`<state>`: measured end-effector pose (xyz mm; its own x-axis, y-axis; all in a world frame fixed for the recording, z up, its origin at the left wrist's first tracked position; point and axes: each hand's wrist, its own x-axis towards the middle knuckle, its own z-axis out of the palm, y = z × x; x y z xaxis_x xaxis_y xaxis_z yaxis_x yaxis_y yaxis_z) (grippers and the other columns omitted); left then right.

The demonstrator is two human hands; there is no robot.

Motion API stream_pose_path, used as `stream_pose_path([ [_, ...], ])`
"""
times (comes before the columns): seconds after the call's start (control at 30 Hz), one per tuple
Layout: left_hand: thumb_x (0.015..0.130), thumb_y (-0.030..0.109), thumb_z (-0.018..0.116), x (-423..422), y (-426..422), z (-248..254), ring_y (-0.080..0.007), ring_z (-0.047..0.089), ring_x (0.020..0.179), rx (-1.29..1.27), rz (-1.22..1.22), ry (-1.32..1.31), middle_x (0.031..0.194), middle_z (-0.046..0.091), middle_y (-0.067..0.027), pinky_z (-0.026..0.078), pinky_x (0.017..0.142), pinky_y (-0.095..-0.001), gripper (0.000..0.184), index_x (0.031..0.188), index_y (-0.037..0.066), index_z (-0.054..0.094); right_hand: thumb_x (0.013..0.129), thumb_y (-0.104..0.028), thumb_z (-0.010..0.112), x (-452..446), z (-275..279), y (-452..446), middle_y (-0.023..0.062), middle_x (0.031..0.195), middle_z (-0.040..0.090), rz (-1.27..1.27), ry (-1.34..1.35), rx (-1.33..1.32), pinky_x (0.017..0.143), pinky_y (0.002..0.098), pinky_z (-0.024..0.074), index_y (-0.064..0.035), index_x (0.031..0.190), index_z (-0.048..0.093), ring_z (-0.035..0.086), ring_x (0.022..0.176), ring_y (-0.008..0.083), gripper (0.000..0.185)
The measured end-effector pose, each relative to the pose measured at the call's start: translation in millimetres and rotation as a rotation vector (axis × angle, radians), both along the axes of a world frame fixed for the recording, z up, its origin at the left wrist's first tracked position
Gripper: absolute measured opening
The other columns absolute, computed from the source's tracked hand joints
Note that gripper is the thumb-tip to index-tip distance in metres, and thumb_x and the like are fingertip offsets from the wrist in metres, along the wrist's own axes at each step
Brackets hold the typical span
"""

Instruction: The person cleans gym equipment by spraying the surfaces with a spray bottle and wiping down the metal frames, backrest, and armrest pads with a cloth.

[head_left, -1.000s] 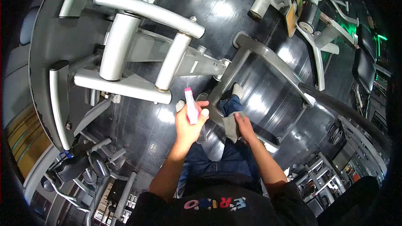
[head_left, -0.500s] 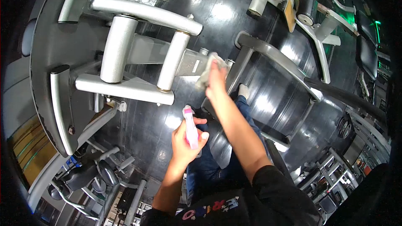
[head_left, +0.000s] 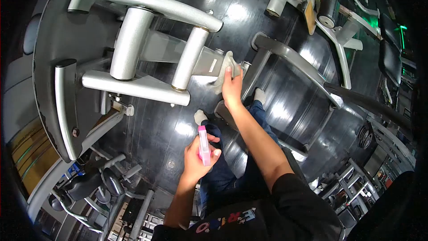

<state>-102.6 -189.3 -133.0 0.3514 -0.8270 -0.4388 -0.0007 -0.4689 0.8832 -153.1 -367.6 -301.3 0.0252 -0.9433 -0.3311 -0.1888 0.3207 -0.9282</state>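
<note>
My right hand grips a pale cloth, its thumb lying over the fabric. The cloth is against the end of a grey metal beam that belongs to a gym machine. Lower in the view, my left hand is wrapped round a pink and white spray bottle, seen from above with its pink top facing away from me. Its lower body is mostly hidden by the hand. Thick silver tubes form a frame to the left of the cloth.
A dark grey curved bar rises right of my right hand. My socked feet stand on the shiny black floor. More gym machines stand at upper right, with others at lower left and lower right.
My right hand and the cloth have shifted slightly, and the thumb now shows on top. The spray bottle sits a little lower in view. The silver frame appears slightly higher and further right.
</note>
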Motion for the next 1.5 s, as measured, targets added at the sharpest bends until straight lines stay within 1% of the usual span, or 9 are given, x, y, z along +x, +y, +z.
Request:
stream_pose_path([
  [0.3, 0.079, 0.01, 0.072, -5.7, 2.6, 2.1, -0.0093, 0.062, 0.073, 0.036, 0.034, 0.076, 0.094, 0.068, -0.0108, 0.049, 0.071, -0.0256, 0.037, 0.109, -0.002, 0.055, 0.075, -0.013, 0.069, 56.8, 136.4, -49.6, 0.0059, 0.108, 0.057, 0.513, 0.196, -0.85, 0.094, 0.0399, 0.0381, -0.0109, 0.106, 0.066, 0.05, 0.107, 0.0281, 0.031],
  [0.57, 0.082, 0.012, 0.072, -5.9, 12.0, -9.9, -0.0116, 0.062, 0.079, 0.031, 0.078, 0.115, 0.092, 0.065, -0.0088, 0.05, 0.075, -0.0269, 0.038, 0.112, -0.001, 0.053, 0.071, -0.014, 0.069, 47.2, 162.4, -58.1, 0.001, 0.104, 0.064, 1.108, 0.311, -0.893, 0.102, 0.0455, 0.0326, -0.012, 0.107, 0.065, 0.05, 0.113, 0.0234, 0.037],
  [0.63, 0.082, 0.011, 0.071, -7.7, 13.7, -13.3, -0.0111, 0.062, 0.079, 0.032, 0.074, 0.12, 0.092, 0.065, -0.0082, 0.05, 0.075, -0.0267, 0.037, 0.112, -0.001, 0.052, 0.071, -0.011, 0.067, 40.0, 153.2, -46.7, 0.0023, 0.106, 0.065, 1.158, 0.017, -0.851, 0.112, 0.051, 0.0244, -0.0107, 0.108, 0.064, 0.05, 0.118, 0.0229, 0.037],
  [0.67, 0.083, 0.01, 0.07, -8.7, 12.9, -14.0, -0.0106, 0.062, 0.079, 0.041, 0.074, 0.123, 0.091, 0.065, -0.0077, 0.05, 0.075, -0.0264, 0.036, 0.112, -0.001, 0.052, 0.073, -0.008, 0.065, 34.1, 151.1, -43.0, 0.0025, 0.113, 0.065, 1.154, -0.013, -0.788, 0.117, 0.0544, 0.0157, -0.0099, 0.11, 0.064, 0.049, 0.124, 0.0226, 0.038],
  [0.83, 0.084, 0.009, 0.07, -12.0, 2.8, -6.3, -0.01, 0.061, 0.081, 0.06, 0.043, 0.148, 0.09, 0.064, -0.0068, 0.049, 0.074, -0.0254, 0.035, 0.112, -0.001, 0.052, 0.081, -0.006, 0.061, -2.1, 125.8, -25.1, 0.0022, 0.122, 0.064, 1.039, -0.183, -0.616, 0.117, 0.0518, 0.0187, -0.0091, 0.115, 0.064, 0.049, 0.128, 0.0242, 0.035],
  [0.97, 0.084, 0.009, 0.071, -13.6, -5.8, -10.5, -0.0101, 0.061, 0.081, 0.064, 0.037, 0.174, 0.09, 0.064, -0.0062, 0.049, 0.074, -0.0254, 0.036, 0.112, 0.0, 0.051, 0.098, -0.018, 0.05, -51.0, 108.0, -28.5, 0.005, 0.113, 0.066, 1.09, -0.253, 0.184, 0.099, 0.0332, 0.0415, -0.0027, 0.121, 0.058, 0.059, 0.106, 0.0169, 0.029],
  [1.17, 0.082, 0.014, 0.074, -11.3, -13.4, -18.4, -0.0086, 0.059, 0.076, 0.014, 0.079, 0.184, 0.086, 0.064, -0.005, 0.047, 0.07, -0.0242, 0.04, 0.112, 0.0, 0.051, 0.1, -0.028, 0.051, -110.0, 16.1, 20.1, 0.0042, 0.113, 0.064, 0.631, -0.354, 0.588, 0.091, 0.0301, 0.0463, -0.0035, 0.123, 0.057, 0.059, 0.102, 0.0133, 0.034],
  [1.33, 0.078, 0.015, 0.079, -8.3, -17.5, -31.7, -0.007, 0.058, 0.063, -0.047, 0.066, 0.091, 0.068, 0.061, 0.0005, 0.047, 0.06, -0.0241, 0.041, 0.109, 0.003, 0.055, 0.1, -0.031, 0.05, -102.7, 13.4, 24.4, 0.0053, 0.116, 0.062, 0.032, -0.418, 0.656, 0.09, 0.0308, 0.0468, -0.0048, 0.125, 0.053, 0.059, 0.103, 0.0152, 0.036],
  [1.5, 0.076, 0.026, 0.081, -7.5, -42.2, -54.6, -0.0205, 0.066, 0.063, 0.087, -0.102, -0.108, 0.069, 0.063, -0.0081, 0.051, 0.06, -0.0331, 0.041, 0.105, 0.008, 0.057, 0.1, -0.03, 0.051, -105.2, 4.7, 51.1, 0.0049, 0.114, 0.063, -0.038, -0.37, 0.59, 0.092, 0.0311, 0.0446, -0.0053, 0.124, 0.055, 0.058, 0.105, 0.0153, 0.034],
])
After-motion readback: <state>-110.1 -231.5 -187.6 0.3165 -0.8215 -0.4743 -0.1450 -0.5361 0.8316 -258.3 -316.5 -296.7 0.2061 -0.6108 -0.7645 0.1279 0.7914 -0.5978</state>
